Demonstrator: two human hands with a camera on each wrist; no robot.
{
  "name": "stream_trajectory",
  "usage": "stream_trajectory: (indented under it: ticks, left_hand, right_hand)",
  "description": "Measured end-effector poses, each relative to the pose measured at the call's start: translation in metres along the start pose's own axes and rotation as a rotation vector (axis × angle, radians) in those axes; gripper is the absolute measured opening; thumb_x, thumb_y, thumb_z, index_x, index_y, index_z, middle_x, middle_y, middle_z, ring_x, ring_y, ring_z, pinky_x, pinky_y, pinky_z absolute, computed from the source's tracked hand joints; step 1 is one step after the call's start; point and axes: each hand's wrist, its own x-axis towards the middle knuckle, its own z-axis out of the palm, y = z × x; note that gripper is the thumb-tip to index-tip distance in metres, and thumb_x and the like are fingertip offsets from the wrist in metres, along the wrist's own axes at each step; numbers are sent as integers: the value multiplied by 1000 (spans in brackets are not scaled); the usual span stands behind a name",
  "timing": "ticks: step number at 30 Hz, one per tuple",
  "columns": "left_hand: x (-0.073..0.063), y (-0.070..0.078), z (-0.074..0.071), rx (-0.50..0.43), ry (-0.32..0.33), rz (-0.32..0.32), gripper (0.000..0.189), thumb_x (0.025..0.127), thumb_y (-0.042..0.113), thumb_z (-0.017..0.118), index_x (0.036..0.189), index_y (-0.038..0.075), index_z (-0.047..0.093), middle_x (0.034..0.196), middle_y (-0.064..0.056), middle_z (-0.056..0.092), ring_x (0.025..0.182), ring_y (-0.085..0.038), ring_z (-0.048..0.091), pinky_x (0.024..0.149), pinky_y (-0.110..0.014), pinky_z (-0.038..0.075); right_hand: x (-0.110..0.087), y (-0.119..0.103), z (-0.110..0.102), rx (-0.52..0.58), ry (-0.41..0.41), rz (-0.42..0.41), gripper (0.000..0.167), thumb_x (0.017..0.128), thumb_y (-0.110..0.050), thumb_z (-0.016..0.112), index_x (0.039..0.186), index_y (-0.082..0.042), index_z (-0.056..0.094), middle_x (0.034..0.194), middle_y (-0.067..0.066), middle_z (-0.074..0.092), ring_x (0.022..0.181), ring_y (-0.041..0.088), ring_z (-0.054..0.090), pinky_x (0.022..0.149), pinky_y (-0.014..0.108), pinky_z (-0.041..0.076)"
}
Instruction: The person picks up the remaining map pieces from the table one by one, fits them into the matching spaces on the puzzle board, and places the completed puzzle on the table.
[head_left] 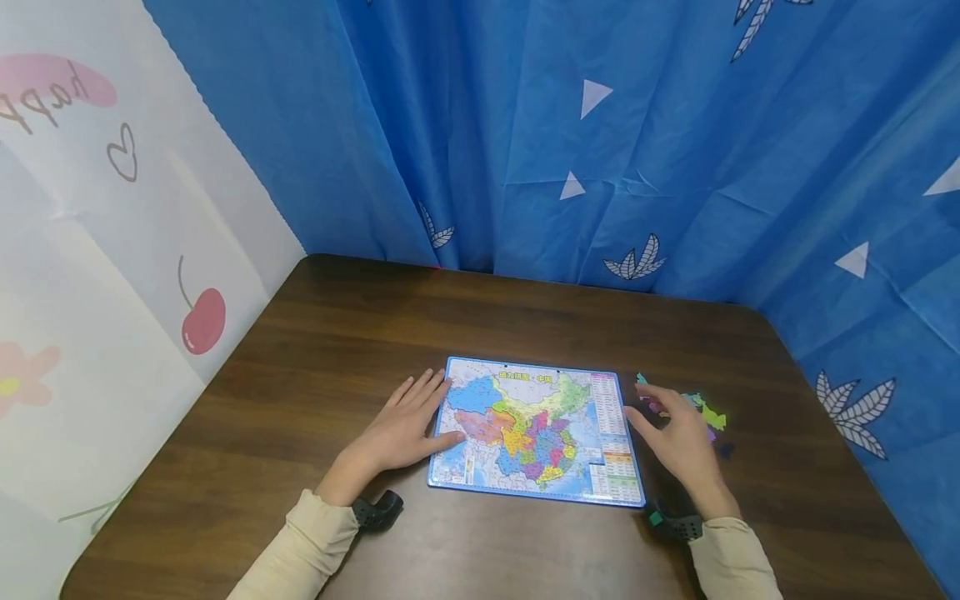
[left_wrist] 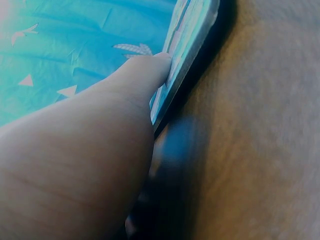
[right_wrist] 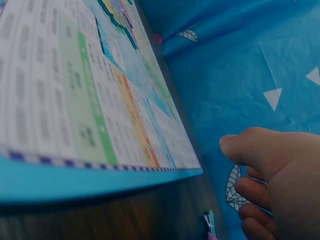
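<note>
A map puzzle board (head_left: pixel 607 492) with a blue border and coloured regions lies flat on the table. At its left side rests my left hand (head_left: pixel 401 421), fingers spread straight along the edge, its thumb over the board's surface. In the left wrist view the thumb (left_wrist: pixel 145 70) touches the face of the board (left_wrist: pixel 192 45) near its edge. My right hand (head_left: pixel 678 433) hovers off the board's right edge, partly covering a small pile of coloured puzzle pieces (head_left: pixel 712 417). Its fingers (right_wrist: pixel 255 192) are loosely bent, with nothing visible between them and the thumb.
The brown wooden table (head_left: pixel 300 358) extends around the board. Behind it hangs a blue curtain (head_left: pixel 480 125), and a white printed sheet (head_left: pixel 150 208) borders the left side. Dark bands with wrist cameras (head_left: pixel 378 510) sit on both wrists.
</note>
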Motion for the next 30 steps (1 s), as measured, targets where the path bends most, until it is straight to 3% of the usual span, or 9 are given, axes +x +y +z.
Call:
stream_trajectory:
  ticks: [10,21,30]
  left_hand:
    - [1,1,0,0,-10,-6,95,95,70,54,164,10,27,172,-11,18,161,-30,10,130,-53,8]
    - [1,1,0,0,0,-11,94,94,68,56,163,10,29,172,-12,21,161,-32,12,130,-54,9]
    - [1,1,0,-7,-4,-13,94,95,67,57,163,9,28,172,-12,20,161,-32,12,130,-55,8]
  right_hand:
    - [-2,11,-7,-3,-3,25,49,98,-25,73,138,0,59,134,29,60,119,49,56,92,68,51]
    - [2,25,-8,-40,47,-10,40,95,-9,70,133,2,63,130,31,64,117,53,54,93,72,45]
    - [2,29,-12,-40,-16,85,44,94,-3,66,137,0,60,140,32,57,131,57,43,101,79,37]
